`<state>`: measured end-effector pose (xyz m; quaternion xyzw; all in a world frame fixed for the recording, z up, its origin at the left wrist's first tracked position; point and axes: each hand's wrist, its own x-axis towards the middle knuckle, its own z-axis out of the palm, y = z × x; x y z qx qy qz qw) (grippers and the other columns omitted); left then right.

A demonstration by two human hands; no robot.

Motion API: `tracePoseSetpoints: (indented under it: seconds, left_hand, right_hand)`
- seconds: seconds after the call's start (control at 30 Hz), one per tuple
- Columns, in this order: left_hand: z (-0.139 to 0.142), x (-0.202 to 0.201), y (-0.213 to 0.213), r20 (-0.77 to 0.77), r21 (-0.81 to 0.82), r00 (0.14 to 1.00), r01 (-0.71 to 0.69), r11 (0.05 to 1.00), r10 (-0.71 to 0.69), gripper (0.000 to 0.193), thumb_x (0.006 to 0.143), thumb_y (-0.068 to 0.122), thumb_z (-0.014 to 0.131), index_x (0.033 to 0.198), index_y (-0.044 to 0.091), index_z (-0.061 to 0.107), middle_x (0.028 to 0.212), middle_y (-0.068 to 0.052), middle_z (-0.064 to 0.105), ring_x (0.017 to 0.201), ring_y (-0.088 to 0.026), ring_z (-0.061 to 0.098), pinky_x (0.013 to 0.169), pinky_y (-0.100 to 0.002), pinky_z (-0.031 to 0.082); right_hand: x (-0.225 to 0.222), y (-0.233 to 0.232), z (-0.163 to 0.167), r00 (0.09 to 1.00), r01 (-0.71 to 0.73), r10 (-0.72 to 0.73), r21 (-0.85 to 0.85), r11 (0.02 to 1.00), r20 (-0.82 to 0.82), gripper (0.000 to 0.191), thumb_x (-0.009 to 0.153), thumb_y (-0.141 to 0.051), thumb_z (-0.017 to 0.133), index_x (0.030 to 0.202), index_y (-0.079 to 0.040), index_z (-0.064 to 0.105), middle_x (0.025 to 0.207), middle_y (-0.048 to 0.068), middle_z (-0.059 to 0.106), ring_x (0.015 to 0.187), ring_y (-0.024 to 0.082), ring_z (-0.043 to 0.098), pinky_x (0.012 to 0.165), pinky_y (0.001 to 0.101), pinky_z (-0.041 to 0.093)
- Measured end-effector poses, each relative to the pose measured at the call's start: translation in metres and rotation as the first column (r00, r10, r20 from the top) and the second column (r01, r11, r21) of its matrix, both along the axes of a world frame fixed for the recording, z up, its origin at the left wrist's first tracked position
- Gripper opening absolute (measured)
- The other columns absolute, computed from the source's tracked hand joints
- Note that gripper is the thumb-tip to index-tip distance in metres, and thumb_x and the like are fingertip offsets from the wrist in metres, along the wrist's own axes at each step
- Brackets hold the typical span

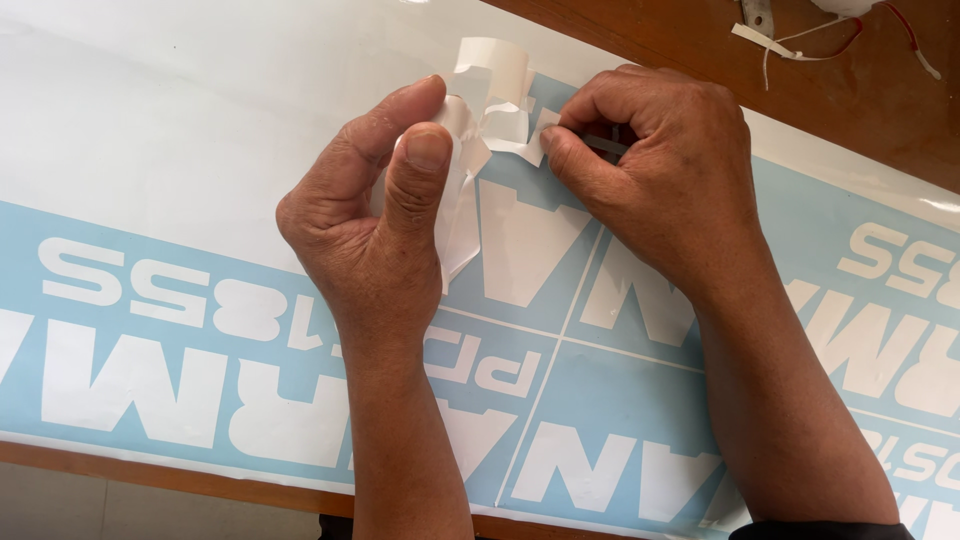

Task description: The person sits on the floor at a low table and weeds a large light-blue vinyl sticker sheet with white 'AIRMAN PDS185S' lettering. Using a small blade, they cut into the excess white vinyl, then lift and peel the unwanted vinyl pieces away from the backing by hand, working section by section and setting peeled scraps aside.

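While we are bending over the wide glossy sheet of pale blue vinyl with white cut-out letters, both our hands are working at its upper edge. Our left hand is pinching a curled strip of white peeled vinyl between the thumb and the forefinger, and the strip is standing up loosely from the sheet. Our right hand is closing its fingertips on a small white piece just beside that strip, with the thumb pressed against the forefinger; we cannot tell how much material is held there, because the fingers are hiding it.

The sheet is lying flat on a brown wooden table and is covering most of it. We are judging that the peeling is only partly done: the blue panel under our hands is showing one letter shape already lifted, while the letters lower down and to both sides are looking untouched and flat. At the far right corner of the table some thin white scraps with a red cord are lying, well apart from our hands.
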<state>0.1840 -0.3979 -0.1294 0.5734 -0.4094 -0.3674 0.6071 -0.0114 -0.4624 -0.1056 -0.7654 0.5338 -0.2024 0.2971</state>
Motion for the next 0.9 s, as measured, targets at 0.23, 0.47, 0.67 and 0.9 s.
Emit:
tracePoseSetpoints:
  seconds: [0.23, 0.47, 0.67, 0.9]
  left_hand:
    - [0.006, -0.001, -0.001, -0.067, -0.018, 0.998, 0.004, 1.000, -0.005, 0.039, 0.104, 0.047, 0.076, 0.119, 0.011, 0.075, 0.111, -0.006, 0.080, 0.107, -0.013, 0.077, 0.097, -0.030, 0.066]
    - [0.006, -0.002, -0.001, -0.079, 0.003, 0.997, 0.005, 1.000, -0.005, 0.037, 0.108, 0.041, 0.075, 0.124, 0.007, 0.075, 0.114, -0.010, 0.080, 0.107, -0.015, 0.078, 0.096, -0.031, 0.067]
    - [0.007, -0.003, -0.001, -0.155, -0.022, 0.988, 0.000, 1.000, -0.003, 0.039, 0.107, 0.045, 0.075, 0.125, 0.010, 0.073, 0.118, -0.009, 0.078, 0.112, -0.013, 0.076, 0.102, -0.030, 0.064]
    - [0.009, -0.005, -0.003, -0.152, -0.018, 0.988, 0.023, 1.000, -0.025, 0.044, 0.105, 0.049, 0.075, 0.127, 0.011, 0.072, 0.121, -0.008, 0.078, 0.115, -0.013, 0.075, 0.102, -0.030, 0.065]
  right_hand:
    - [-0.004, -0.003, 0.003, 0.996, -0.084, 0.084, -0.031, 0.996, -0.004, 0.010, 0.098, -0.017, 0.081, 0.095, -0.008, 0.078, 0.087, 0.005, 0.073, 0.075, 0.013, 0.068, 0.066, 0.0279, 0.054]
    - [-0.008, -0.005, 0.006, 0.985, -0.169, 0.167, -0.057, 0.984, -0.047, 0.006, 0.095, -0.015, 0.081, 0.095, -0.010, 0.079, 0.086, 0.003, 0.073, 0.080, 0.014, 0.064, 0.069, 0.0300, 0.051]
    - [-0.009, -0.007, 0.005, 0.977, -0.194, 0.184, -0.086, 0.977, -0.106, 0.006, 0.095, -0.015, 0.082, 0.094, -0.010, 0.079, 0.085, 0.003, 0.072, 0.081, 0.015, 0.064, 0.068, 0.0302, 0.051]
    - [-0.001, -0.006, 0.009, 0.985, -0.140, 0.132, -0.076, 0.987, -0.110, 0.008, 0.093, -0.013, 0.081, 0.088, -0.007, 0.078, 0.082, 0.005, 0.072, 0.079, 0.015, 0.062, 0.065, 0.0299, 0.050]
